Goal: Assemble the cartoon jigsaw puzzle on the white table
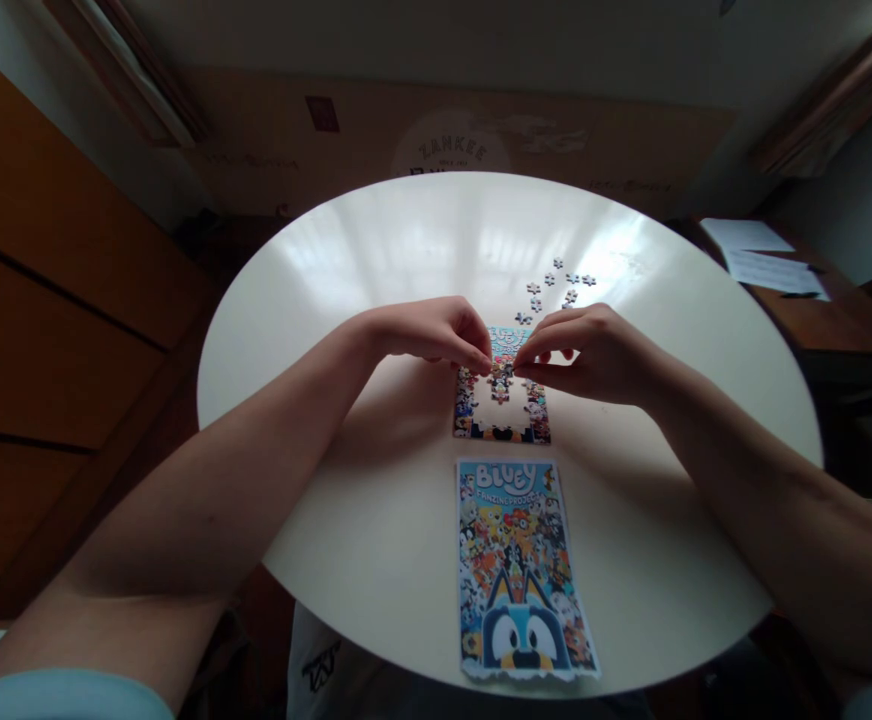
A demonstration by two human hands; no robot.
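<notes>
A partly assembled jigsaw puzzle [465, 415] lies on the white oval table, its frame joined around an open middle. A small cluster of joined puzzle pieces [501, 386] sits in the upper part of that opening. My left hand [455, 335] pinches at the cluster's upper left side, thumb and forefinger closed. From the right, my right hand [584, 350] pinches at the cluster's upper right edge. The fingertips cover the exact pieces being gripped. Nearer to me lies a printed Bluey picture sheet [515, 560] with a torn bottom edge.
Several loose puzzle pieces [533, 288] are scattered beyond my right hand on the oval table [331, 270]. A brown side table [856, 310] with papers [770, 265] and a pen stands at the right. Wooden cabinet doors [46, 250] rise at the left.
</notes>
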